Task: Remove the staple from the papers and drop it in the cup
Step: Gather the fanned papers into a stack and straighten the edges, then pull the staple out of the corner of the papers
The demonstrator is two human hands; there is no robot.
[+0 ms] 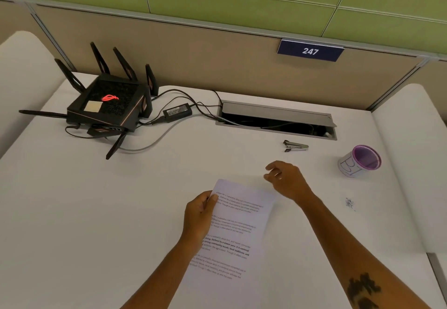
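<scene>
Desk: white top, beige partition behind w/ green wall panels above; blue tag "247" on the partition.
Papers: printed sheets, lying lengthwise away from the person at desk centre-front, top-left corner lifted slightly by the left hand. Staple: too small to make out; can't tell where on the sheets.
Left hand: at the papers' left edge near the top corner, thumb on top of the sheet, other fingers under or behind the edge, pinched on the papers.
Right hand: just beyond the papers' top-right corner, palm down, fingers loosely curled and slightly apart, holding nothing visible; can't tell if it touches the desk. Forearm has a dark tattoo near the frame's bottom edge.
Remover: small black/metal staple tool, flat on the desk past the right hand, near the cable slot, apart from the hand.
Cup: white w/ purple rim, marker scribble on its side, upright at far right, well apart from the papers.
Cable slot: grey lid open, dark inside w/ wires.
Router: black, several antennas, red glowing logo, back-left of desk; power brick and cables run from it toward the slot.
Ink smudge: small dark mark on the desk, below the cup.
</scene>
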